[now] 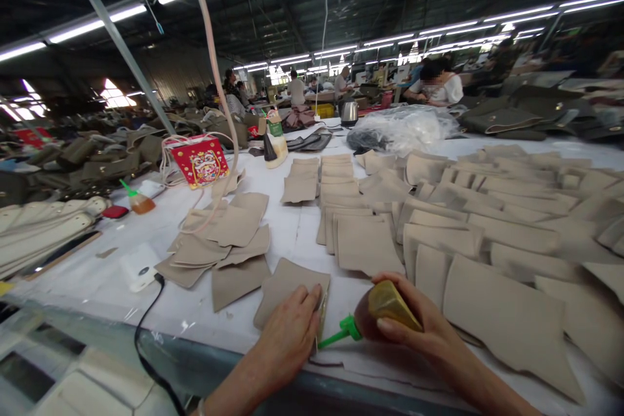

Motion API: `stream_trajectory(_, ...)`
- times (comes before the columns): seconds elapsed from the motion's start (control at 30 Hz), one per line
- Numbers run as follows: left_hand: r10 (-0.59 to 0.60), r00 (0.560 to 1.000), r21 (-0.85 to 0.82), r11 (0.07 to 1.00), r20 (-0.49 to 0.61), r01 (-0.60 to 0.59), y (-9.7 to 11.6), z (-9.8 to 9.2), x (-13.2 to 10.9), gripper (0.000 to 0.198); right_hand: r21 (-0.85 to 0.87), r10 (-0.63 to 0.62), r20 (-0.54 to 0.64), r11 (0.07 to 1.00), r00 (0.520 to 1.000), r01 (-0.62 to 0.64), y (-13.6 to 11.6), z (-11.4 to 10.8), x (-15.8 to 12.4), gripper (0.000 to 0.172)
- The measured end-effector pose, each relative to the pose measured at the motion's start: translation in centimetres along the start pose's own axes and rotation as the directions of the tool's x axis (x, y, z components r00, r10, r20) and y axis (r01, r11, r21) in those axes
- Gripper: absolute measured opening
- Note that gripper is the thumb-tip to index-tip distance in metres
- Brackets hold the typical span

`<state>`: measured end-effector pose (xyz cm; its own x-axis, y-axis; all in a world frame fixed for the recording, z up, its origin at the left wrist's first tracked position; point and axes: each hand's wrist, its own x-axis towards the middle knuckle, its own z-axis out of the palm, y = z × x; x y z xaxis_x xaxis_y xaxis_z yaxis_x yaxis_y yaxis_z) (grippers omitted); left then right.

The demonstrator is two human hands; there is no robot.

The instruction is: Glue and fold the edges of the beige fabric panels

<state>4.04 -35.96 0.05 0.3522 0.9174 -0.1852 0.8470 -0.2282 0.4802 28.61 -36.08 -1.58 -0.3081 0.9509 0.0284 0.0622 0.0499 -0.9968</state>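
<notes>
My left hand (292, 325) is closed on a beige leather-like piece (280, 283) near the front edge of the table, its fingers bent over the right part of the piece; the thumb is hidden. In my right hand (414, 318) is a squeeze bottle (383, 312) of brownish liquid, tipped to the left, my fingers wrapped round it. Its green nozzle (336, 336) points at the right edge of the piece, with the tip at or very near that edge. A glossy strip shows along this edge.
Overlapping beige pieces (492, 292) cover the right side; a loose pile (229, 231) lies left. Farther left are a second green-tipped bottle (141, 201), a white device (141, 266) with a black cable, and a red bag (199, 162). A hose (214, 65) hangs down. People work behind.
</notes>
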Motion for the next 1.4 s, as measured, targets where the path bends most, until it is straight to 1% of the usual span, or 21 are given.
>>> stream_trajectory(0.13, 0.003, 1.000, -0.007, 1.000, -0.002, -0.003, 0.0, 0.1, 0.1, 0.048, -0.092, -0.044, -0.044, 0.995, 0.998, 0.040, 0.5, -0.5, 0.5, 0.052)
stream_trajectory(0.27, 0.006, 1.000, -0.009, 1.000, 0.009, -0.006, 0.0, -0.1, 0.1, 0.049, -0.128, -0.082, -0.106, 0.989, 0.991, 0.069, 0.9, -0.8, 1.1, 0.054)
stream_trajectory(0.5, -0.002, 1.000, -0.018, 1.000, 0.024, 0.002, -0.2, -0.1, 0.4, 0.051, -0.299, -0.236, -0.225, 0.940, 0.945, 0.163, 1.1, -1.4, 2.8, 0.049)
stream_trajectory(0.63, -0.004, 0.999, -0.025, 1.000, 0.039, 0.005, -0.3, -0.2, 0.7, 0.053, -0.347, -0.269, -0.254, 0.922, 0.929, 0.173, 1.2, -1.3, 2.8, 0.049)
stream_trajectory(0.73, -0.002, 1.000, -0.049, 0.999, 0.022, 0.003, -0.4, -0.4, 0.8, 0.052, -0.245, -0.194, -0.248, 0.961, 0.949, 0.132, 1.1, -1.1, 2.4, 0.052)
stream_trajectory(0.77, -0.002, 1.000, -0.064, 0.998, 0.012, 0.003, -0.4, -0.4, 0.9, 0.052, -0.165, -0.156, -0.243, 0.979, 0.957, 0.117, 1.1, -1.1, 2.2, 0.052)
stream_trajectory(0.83, -0.001, 1.000, -0.105, 0.994, -0.002, 0.001, -0.6, -0.4, 1.0, 0.051, 0.071, -0.065, -0.235, 0.994, 0.970, 0.084, 1.0, -1.1, 1.9, 0.050)
stream_trajectory(0.87, 0.003, 1.000, -0.130, 0.991, -0.008, -0.004, -0.8, -0.4, 1.0, 0.050, 0.215, -0.011, -0.234, 0.975, 0.972, 0.063, 1.1, -1.3, 1.8, 0.049)
stream_trajectory(0.93, 0.006, 0.999, -0.168, 0.986, -0.051, -0.014, -1.4, -0.5, 1.0, 0.048, 0.487, 0.120, -0.226, 0.873, 0.967, 0.005, 1.2, -1.7, 1.7, 0.051)
stream_trajectory(1.0, -0.049, 0.984, -0.142, 0.989, -0.172, 0.024, -2.4, -0.5, 1.0, 0.046, 0.672, 0.241, -0.223, 0.740, 0.945, -0.030, 1.4, -2.3, 1.6, 0.055)
stream_trajectory(1.03, -0.102, 0.961, -0.104, 0.991, -0.257, 0.078, -3.1, -0.6, 1.0, 0.046, 0.731, 0.285, -0.220, 0.681, 0.933, -0.036, 1.4, -2.6, 1.6, 0.057)
stream_trajectory(1.07, -0.160, 0.927, -0.055, 0.987, -0.341, 0.150, -3.8, -0.7, 1.0, 0.046, 0.777, 0.314, -0.212, 0.628, 0.925, -0.035, 1.4, -2.8, 1.6, 0.056)
stream_trajectory(1.1, -0.215, 0.891, -0.009, 0.973, -0.401, 0.230, -4.6, -0.8, 1.0, 0.045, 0.814, 0.330, -0.203, 0.580, 0.922, -0.028, 1.2, -3.1, 1.6, 0.055)
stream_trajectory(1.13, -0.263, 0.867, 0.023, 0.953, -0.423, 0.301, -5.3, -0.9, 1.0, 0.046, 0.846, 0.335, -0.193, 0.533, 0.922, -0.017, 1.0, -3.2, 1.6, 0.054)
stream_trajectory(1.17, -0.307, 0.860, 0.034, 0.936, -0.407, 0.351, -6.0, -1.0, 1.1, 0.046, 0.873, 0.335, -0.185, 0.487, 0.924, -0.002, 0.8, -3.4, 1.6, 0.052)
stream_trajectory(1.2, -0.343, 0.865, 0.022, 0.926, -0.366, 0.376, -6.7, -1.1, 1.2, 0.047, 0.896, 0.337, -0.179, 0.444, 0.924, 0.012, 0.5, -3.5, 1.6, 0.050)
stream_trajectory(1.27, -0.357, 0.898, -0.096, 0.934, -0.258, 0.345, -7.7, -1.4, 1.6, 0.041, 0.929, 0.357, -0.189, 0.367, 0.915, 0.048, 0.1, -3.7, 1.5, 0.048)
stream_trajectory(1.3, -0.338, 0.919, -0.216, 0.931, -0.205, 0.294, -8.0, -1.6, 1.8, 0.036, 0.941, 0.371, -0.197, 0.333, 0.907, 0.069, 0.1, -3.9, 1.4, 0.047)
stream_trajectory(1.33, -0.311, 0.938, -0.368, 0.899, -0.156, 0.237, -8.3, -1.8, 2.1, 0.030, 0.949, 0.380, -0.206, 0.301, 0.902, 0.090, 0.1, -4.2, 1.4, 0.047)
stream_trajectory(1.37, -0.291, 0.951, -0.527, 0.828, -0.108, 0.193, -8.5, -2.1, 2.4, 0.027, 0.957, 0.379, -0.208, 0.271, 0.902, 0.107, 0.4, -4.5, 1.4, 0.046)
stream_trajectory(1.4, -0.282, 0.958, -0.665, 0.727, -0.059, 0.173, -8.5, -2.6, 2.7, 0.026, 0.963, 0.361, -0.202, 0.244, 0.911, 0.117, 0.8, -5.0, 1.3, 0.046)
